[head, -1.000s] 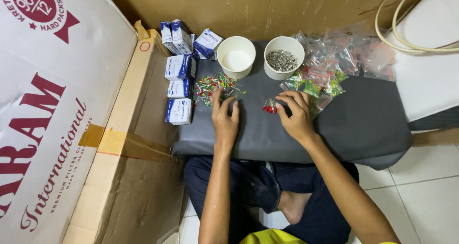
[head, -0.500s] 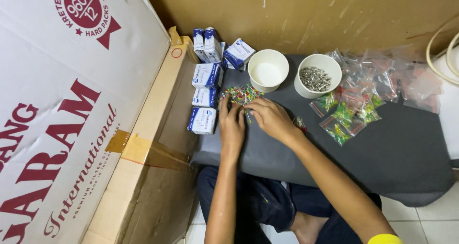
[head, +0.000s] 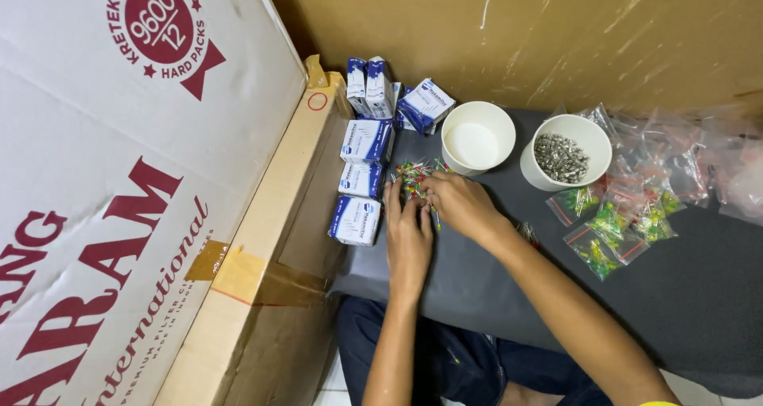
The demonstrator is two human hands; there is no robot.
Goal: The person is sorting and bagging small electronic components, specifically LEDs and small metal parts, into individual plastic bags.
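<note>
Right hand (head: 461,205) has just come over from the bagged parts to join my left hand (head: 407,235) at the pile of little red and green pieces (head: 413,175). Fingers are spread, pinching nothing, sorting on the grey worktop (head: 477,287) beside cardboard.

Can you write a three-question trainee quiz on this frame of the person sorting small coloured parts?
1. True or false: both the left hand and the right hand rest at the pile of small coloured parts.
2. Which white cup holds grey metal pieces: A the cup by the blue-and-white boxes, or B the cup by the clear bags?
3. What lies right of the cups on the dark mat?

Key
1. True.
2. B; the other looks empty.
3. Clear bags of coloured parts.
</note>
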